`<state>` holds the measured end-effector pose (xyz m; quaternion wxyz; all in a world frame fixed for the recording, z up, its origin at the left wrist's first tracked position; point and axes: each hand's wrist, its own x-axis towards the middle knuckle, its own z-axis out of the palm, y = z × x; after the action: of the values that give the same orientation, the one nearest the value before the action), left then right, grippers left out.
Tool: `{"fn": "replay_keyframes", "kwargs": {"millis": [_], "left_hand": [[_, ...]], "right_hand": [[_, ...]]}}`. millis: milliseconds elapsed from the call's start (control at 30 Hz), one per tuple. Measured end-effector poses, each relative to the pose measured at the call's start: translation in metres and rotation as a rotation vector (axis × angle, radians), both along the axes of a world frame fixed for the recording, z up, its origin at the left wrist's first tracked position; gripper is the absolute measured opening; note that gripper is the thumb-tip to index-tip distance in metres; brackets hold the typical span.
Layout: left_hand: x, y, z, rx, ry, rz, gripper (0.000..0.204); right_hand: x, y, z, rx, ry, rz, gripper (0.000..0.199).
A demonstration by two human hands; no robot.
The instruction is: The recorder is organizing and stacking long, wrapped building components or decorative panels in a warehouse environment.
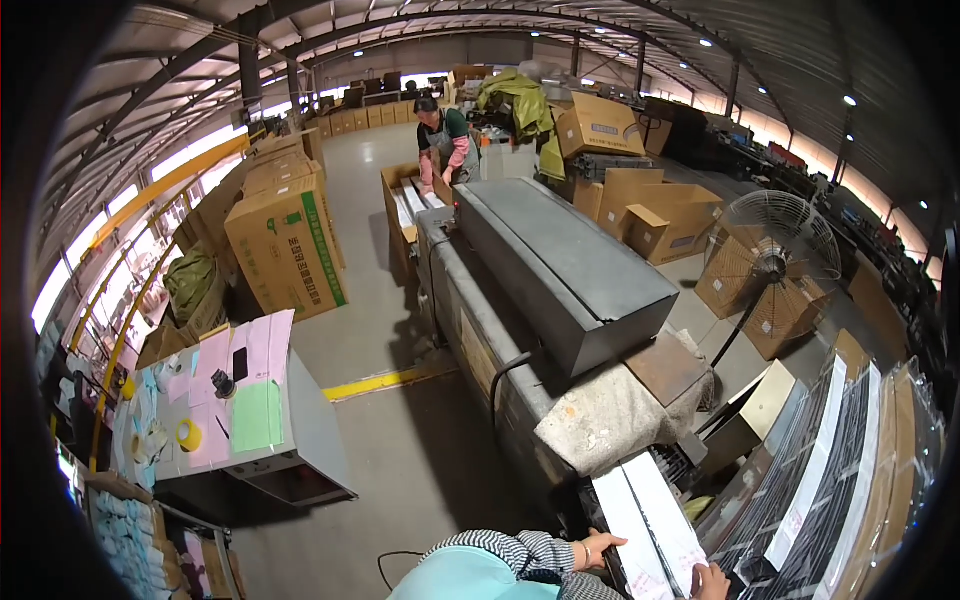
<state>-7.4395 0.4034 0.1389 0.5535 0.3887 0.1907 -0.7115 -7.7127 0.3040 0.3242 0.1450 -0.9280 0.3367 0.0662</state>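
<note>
Two long white strips lie side by side at the near end of a long machine, their far ends under a worn, pale cloth. My left hand grips the left strip's outer edge, thumb over the top. At the right strip's near edge, my right hand has its fingers curled over the side; part of it is cut off by the picture's lower rim. Over the machine sits a long dark grey cover.
Right of me lie stacked plastic-wrapped strips. A caged fan stands beyond. To the left is a grey table with papers, tape and a phone. At the machine's far end a person leans over an open carton.
</note>
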Motion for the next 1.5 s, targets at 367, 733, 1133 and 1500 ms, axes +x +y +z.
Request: {"fn": "replay_keyframes", "kwargs": {"millis": [367, 733, 1133, 1500], "left_hand": [[0.071, -0.081, -0.067, -0.176, -0.309, -0.025, 0.068], [0.025, -0.016, -0.047, -0.132, 0.000, -0.117, 0.039], [0.052, 0.032, -0.026, -0.183, -0.023, 0.007, 0.034], [0.048, 0.029, -0.017, -0.204, -0.049, -0.115, 0.029]], "right_hand": [[0.098, -0.093, -0.029, -0.440, -0.499, -0.010, 0.068], [-0.054, -0.179, -0.093, -0.530, -0.018, -0.804, 0.090], [-0.008, -0.147, -0.075, -0.625, 0.001, -0.840, 0.076], [-0.035, -0.125, -0.075, -0.766, 0.037, -0.810, 0.064]]}}
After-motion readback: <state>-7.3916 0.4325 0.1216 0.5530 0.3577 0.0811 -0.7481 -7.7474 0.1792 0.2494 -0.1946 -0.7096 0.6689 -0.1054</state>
